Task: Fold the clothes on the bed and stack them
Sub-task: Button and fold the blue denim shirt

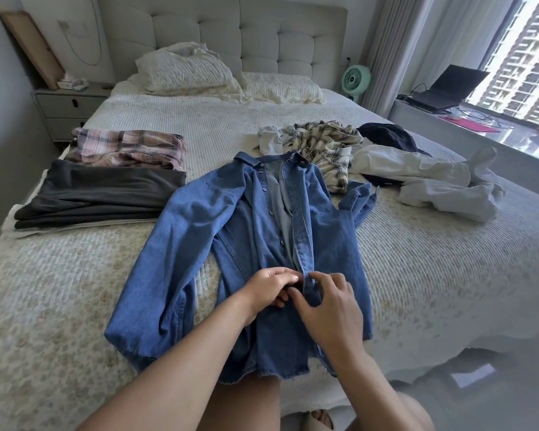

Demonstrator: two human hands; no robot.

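A blue denim shirt lies front-up on the bed, collar away from me, sleeves spread out. My left hand and my right hand meet at its button placket near the lower middle, each pinching one edge of the front opening. At the left edge of the bed lies a folded dark grey garment, with a folded pink plaid garment just beyond it. Unfolded clothes lie further back on the right: a cream plaid shirt, a white garment and a dark garment.
Pillows lean on the padded headboard. A nightstand stands to the left, a green fan to the right of the bed. A laptop sits on the window ledge. My legs press against the bed's near edge.
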